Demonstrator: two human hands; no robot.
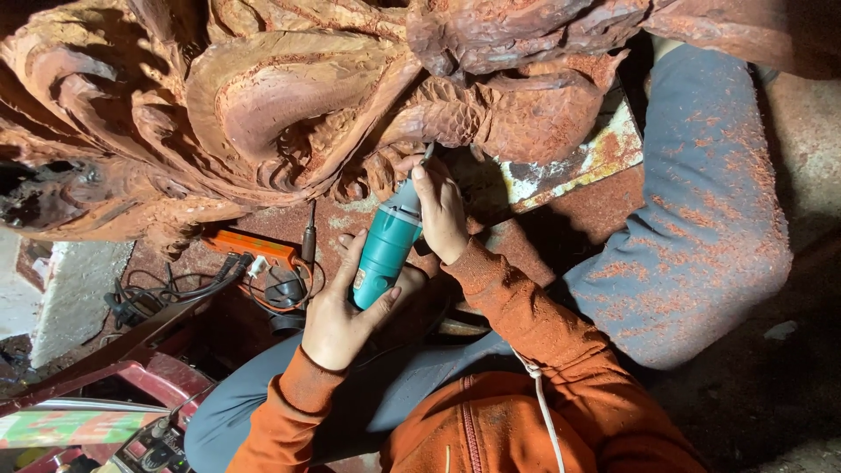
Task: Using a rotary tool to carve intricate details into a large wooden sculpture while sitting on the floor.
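Sawdust-covered floor is lying beneath the carved wood; both hands, left hand and right hand, are clenching the teal grinder, angling up into the carving.

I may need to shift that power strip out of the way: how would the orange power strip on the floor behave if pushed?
The orange power strip looks like a rigid, flat bar, so it would probably slide rather than roll or tip. Several black cables plugged into its end would likely drag and tug back. The reddish dust under it may let it skid easily.
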